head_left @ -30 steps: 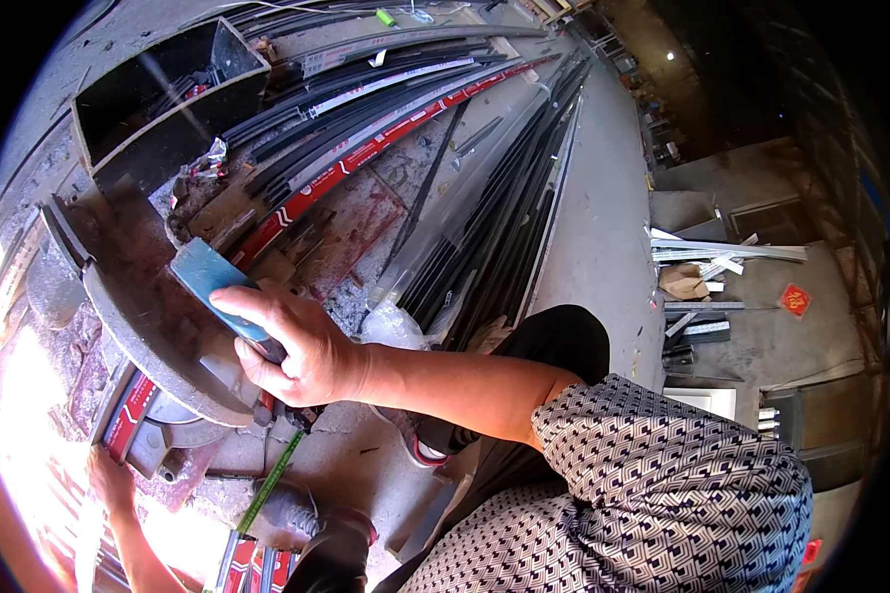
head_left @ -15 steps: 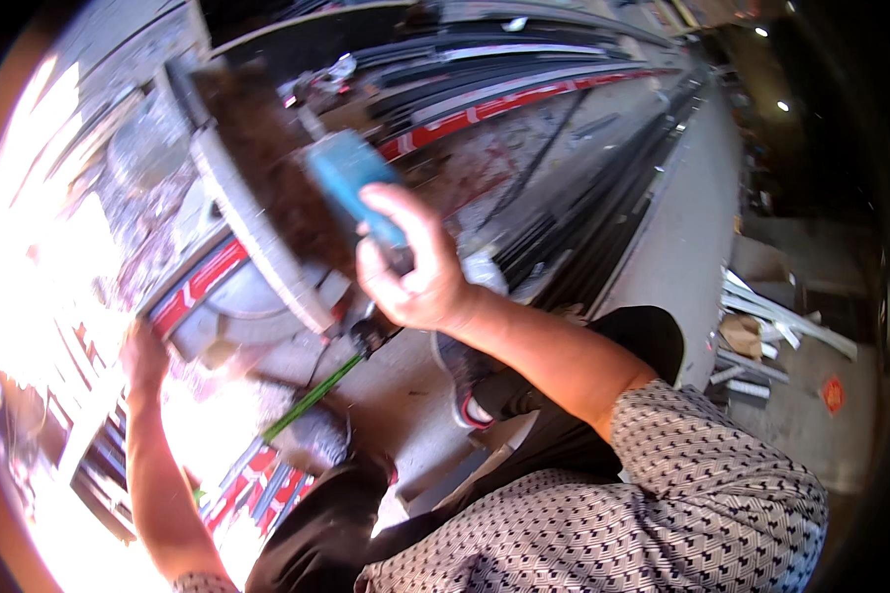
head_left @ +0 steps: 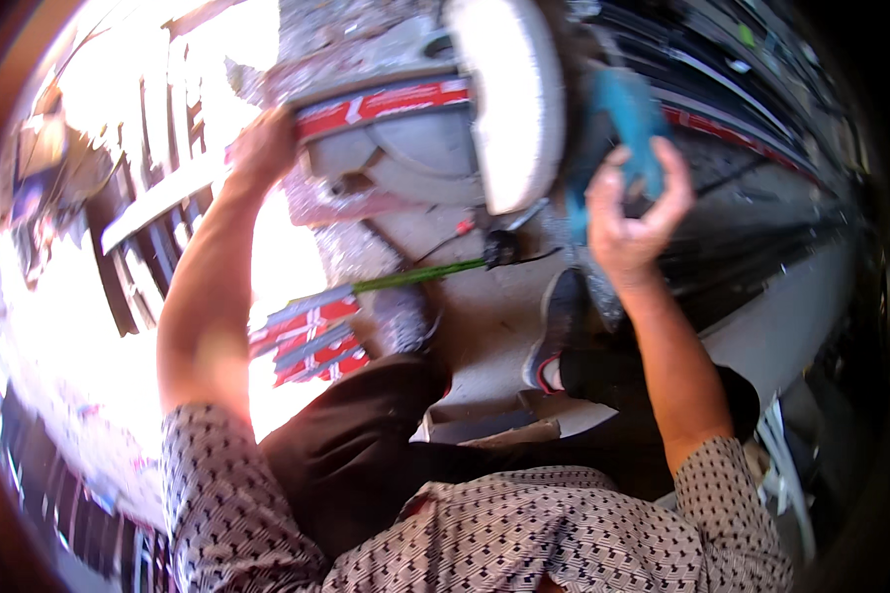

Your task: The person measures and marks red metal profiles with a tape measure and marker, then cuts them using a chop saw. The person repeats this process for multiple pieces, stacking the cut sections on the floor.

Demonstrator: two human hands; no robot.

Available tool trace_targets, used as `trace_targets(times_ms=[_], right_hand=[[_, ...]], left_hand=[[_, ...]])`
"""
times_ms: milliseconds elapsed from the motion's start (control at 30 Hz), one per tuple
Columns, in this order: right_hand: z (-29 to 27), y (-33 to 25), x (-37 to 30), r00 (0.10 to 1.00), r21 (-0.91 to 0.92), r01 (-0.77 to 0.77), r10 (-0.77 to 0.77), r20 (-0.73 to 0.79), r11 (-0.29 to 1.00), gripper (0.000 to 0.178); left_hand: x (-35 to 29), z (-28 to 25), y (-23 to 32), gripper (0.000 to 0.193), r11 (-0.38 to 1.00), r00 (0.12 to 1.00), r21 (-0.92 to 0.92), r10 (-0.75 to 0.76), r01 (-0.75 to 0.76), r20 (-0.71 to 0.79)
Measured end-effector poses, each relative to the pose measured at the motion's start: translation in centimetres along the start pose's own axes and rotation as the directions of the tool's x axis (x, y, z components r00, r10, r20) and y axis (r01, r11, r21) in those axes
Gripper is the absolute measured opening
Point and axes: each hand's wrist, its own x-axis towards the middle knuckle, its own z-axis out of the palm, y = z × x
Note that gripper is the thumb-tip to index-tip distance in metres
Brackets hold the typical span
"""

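My right hand [head_left: 635, 219] is closed round a teal tool handle [head_left: 631, 111], blurred by motion, with thumb and fingers on either side. Just left of it stands a broad white piece with a rounded end [head_left: 512, 104], brightly lit. My left hand [head_left: 265, 148] is closed on the left end of a long grey bar with a red printed face [head_left: 386, 105]. This bar runs level toward the white piece, and its right end reaches that piece's edge. Below the bar a grey curved base [head_left: 420, 158] shows.
A green strip [head_left: 420, 274] leads to a small black part [head_left: 501, 247] on the floor. Several red and grey offcuts [head_left: 316, 341] lie left of my legs. Long dark bars [head_left: 732, 74] are stacked at the far right. Glare washes out the left side.
The whole view has turned, so the bar, white piece and both hands now sit farther right. My right hand stays on the teal handle and my left hand on the bar.
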Motion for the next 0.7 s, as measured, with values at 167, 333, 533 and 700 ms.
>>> trace_targets(times_ms=[167, 333, 533, 700], right_hand=[[-0.5, -1.9, 1.8, 0.961, 0.083, -0.277, 0.275, 0.034, 0.957, 0.060], [-1.7, -3.1, 5.7, 0.962, 0.004, -0.258, 0.256, 0.094, 0.966, 0.052], [-4.5, -0.1, 14.3, 0.953, -0.245, -0.072, 0.139, 0.269, 0.967, 0.031], [-5.6, 4.3, 21.5, 0.898, -0.288, 0.032, 0.099, 0.429, 0.957, 0.043]], left_hand=[[0.3, 1.4, -1.2, 0.014, 0.994, 0.997, 0.069, 0.078, -0.079, 0.020], [-1.5, 1.2, -2.4, 0.022, 0.989, 0.994, 0.097, 0.110, -0.107, -0.021], [-4.2, -2.5, -1.7, 0.021, 0.987, 0.988, 0.089, 0.139, -0.132, -0.068], [-7.7, -4.8, -1.6, 0.023, 0.996, 0.997, 0.036, 0.076, -0.076, -0.016]])
